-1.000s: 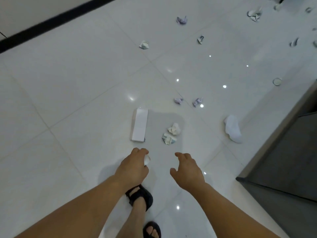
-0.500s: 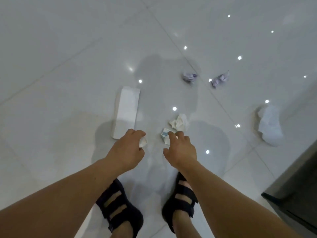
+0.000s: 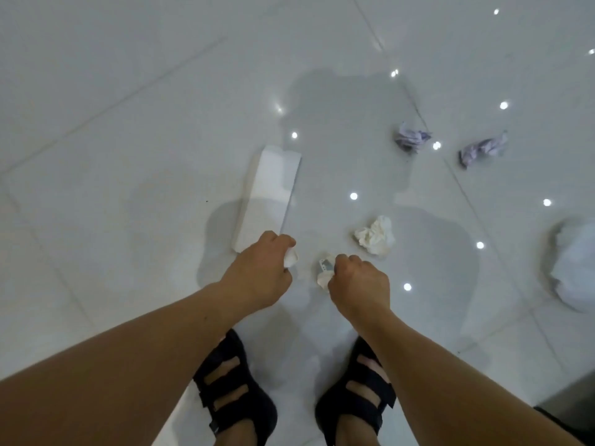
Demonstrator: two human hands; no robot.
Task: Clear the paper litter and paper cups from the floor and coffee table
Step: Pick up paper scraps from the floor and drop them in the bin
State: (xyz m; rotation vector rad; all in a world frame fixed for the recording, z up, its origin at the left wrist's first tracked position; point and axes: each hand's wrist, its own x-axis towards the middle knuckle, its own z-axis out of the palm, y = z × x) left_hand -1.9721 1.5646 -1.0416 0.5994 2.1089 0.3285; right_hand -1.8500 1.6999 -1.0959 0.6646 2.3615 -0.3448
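Note:
My left hand [image 3: 260,272] is closed around a small white paper wad [image 3: 290,258] that pokes out between the fingers. My right hand [image 3: 359,281] grips a crumpled white and blue-printed paper ball [image 3: 325,271] low over the floor. A white crumpled ball [image 3: 375,235] lies just beyond my right hand. A long flat white paper piece [image 3: 269,194] lies beyond my left hand. Two purple-tinted crumpled papers [image 3: 410,138] [image 3: 483,149] lie farther away to the right. A large white crumpled sheet [image 3: 576,268] lies at the right edge.
The floor is glossy white tile [image 3: 128,107] with bright ceiling-light reflections. My two feet in black sandals [image 3: 235,400] [image 3: 357,394] stand directly below my hands. A dark furniture corner [image 3: 573,416] shows at the bottom right.
The view has dropped closer to the floor. My right hand went from open above the printed paper ball to closed on it. My left hand kept its wad.

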